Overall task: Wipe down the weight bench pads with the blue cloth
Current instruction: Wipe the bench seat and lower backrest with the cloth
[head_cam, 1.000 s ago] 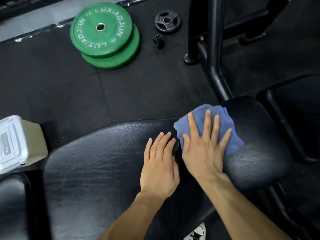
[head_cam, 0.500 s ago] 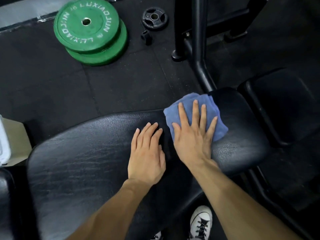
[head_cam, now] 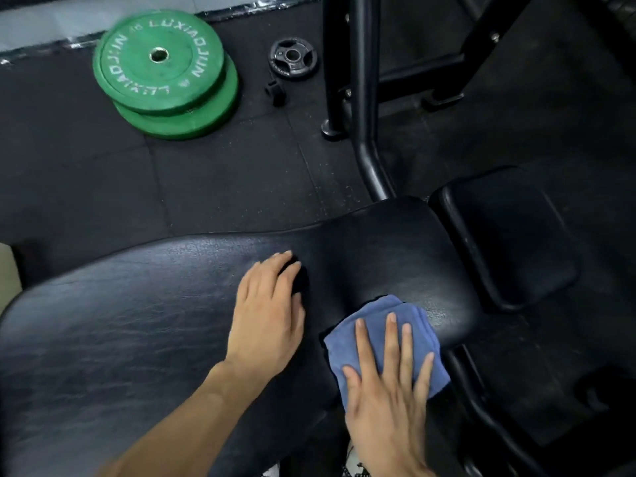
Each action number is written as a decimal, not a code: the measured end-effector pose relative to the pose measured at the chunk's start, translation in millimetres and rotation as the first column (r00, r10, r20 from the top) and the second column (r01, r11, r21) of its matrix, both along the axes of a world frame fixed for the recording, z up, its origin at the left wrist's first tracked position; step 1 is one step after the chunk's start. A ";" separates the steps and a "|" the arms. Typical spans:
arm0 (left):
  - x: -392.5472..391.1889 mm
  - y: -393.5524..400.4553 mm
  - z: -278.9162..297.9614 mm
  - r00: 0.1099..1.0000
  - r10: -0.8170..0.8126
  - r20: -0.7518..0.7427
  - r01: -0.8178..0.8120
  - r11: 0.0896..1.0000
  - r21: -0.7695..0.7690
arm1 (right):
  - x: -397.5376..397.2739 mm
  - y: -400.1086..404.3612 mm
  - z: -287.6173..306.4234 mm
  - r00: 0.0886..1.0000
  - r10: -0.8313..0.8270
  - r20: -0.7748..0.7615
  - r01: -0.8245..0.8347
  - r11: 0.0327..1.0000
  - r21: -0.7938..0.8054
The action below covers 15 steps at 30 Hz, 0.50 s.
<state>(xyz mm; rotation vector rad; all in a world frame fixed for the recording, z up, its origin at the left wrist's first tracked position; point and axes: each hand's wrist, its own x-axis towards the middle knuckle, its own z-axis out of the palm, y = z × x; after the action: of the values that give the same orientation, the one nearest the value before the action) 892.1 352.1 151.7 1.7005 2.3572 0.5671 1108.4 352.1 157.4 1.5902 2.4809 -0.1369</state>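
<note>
The long black bench pad (head_cam: pixel 137 321) runs across the lower view, narrowing to the right. A folded blue cloth (head_cam: pixel 409 321) lies on the pad's near right edge, partly hanging over it. My right hand (head_cam: pixel 389 380) presses flat on the cloth with fingers spread. My left hand (head_cam: pixel 268 311) rests flat on the bare pad just left of the cloth, fingers together, holding nothing. A smaller black seat pad (head_cam: pixel 509 235) sits apart to the right.
Two stacked green weight plates (head_cam: pixel 161 67) lie on the black rubber floor at the back left. A small black plate (head_cam: pixel 292 58) and a collar clip (head_cam: pixel 275 91) lie beside them. A black steel frame upright (head_cam: pixel 364 98) rises behind the bench.
My right hand has dragged the blue cloth from the far edge of the pad toward me to the near edge. My left hand has stayed on the pad.
</note>
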 end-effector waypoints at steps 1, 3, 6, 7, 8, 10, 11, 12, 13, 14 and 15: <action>7.8 12.9 0.5 0.999 -0.033 0.009 0.033 0.999 0.000 | -0.6 2.7 1.6 1.000 -0.010 0.004 0.010 1.000 -0.001; 21.5 36.9 -1.2 0.998 -0.064 0.006 0.064 0.997 -0.030 | -1.2 12.2 2.9 0.999 -0.037 -0.001 0.037 0.999 -0.002; 29.2 49.5 -10.0 0.998 -0.053 -0.040 0.050 0.995 -0.088 | -4.4 37.3 3.0 0.999 -0.032 -0.024 0.032 0.999 -0.003; 28.4 48.8 -13.8 0.998 -0.049 -0.047 0.045 0.995 -0.084 | -6.7 47.0 1.9 0.999 -0.020 -0.025 0.021 1.000 0.007; 27.4 47.7 -16.3 0.998 -0.049 -0.048 0.045 0.996 -0.078 | -9.9 57.0 0.8 1.000 -0.010 -0.020 0.011 1.000 0.017; 26.9 47.3 -17.8 0.998 -0.047 -0.045 0.044 0.996 -0.072 | -20.0 77.5 -0.2 1.000 -0.005 -0.021 0.005 0.999 0.032; 26.8 48.0 -18.3 0.998 -0.046 -0.046 0.042 0.997 -0.070 | -26.4 87.9 -1.1 1.000 -0.003 -0.023 0.004 0.999 0.034; 26.4 48.6 -18.4 0.998 -0.048 -0.044 0.045 0.996 -0.071 | -33.1 97.9 -2.1 1.000 -0.001 -0.020 0.002 1.000 0.029; 26.6 49.2 -18.1 0.998 -0.051 -0.037 0.048 0.996 -0.075 | -39.2 107.6 -2.9 1.000 0.003 -0.017 -0.003 1.000 0.020; 26.9 49.2 -17.3 0.998 -0.049 -0.029 0.047 0.996 -0.077 | -45.2 117.5 -3.4 1.000 0.009 -0.019 -0.009 1.000 0.014; 26.6 48.6 -16.1 0.999 -0.047 -0.025 0.045 0.996 -0.079 | -51.4 127.5 -3.3 1.000 0.014 -0.025 -0.014 1.000 0.003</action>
<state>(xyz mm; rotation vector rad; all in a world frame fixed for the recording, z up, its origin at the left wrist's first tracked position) 918.7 400.7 135.6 1.7331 2.3197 0.4406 1057.0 479.6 154.1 1.5815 2.5117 -0.1517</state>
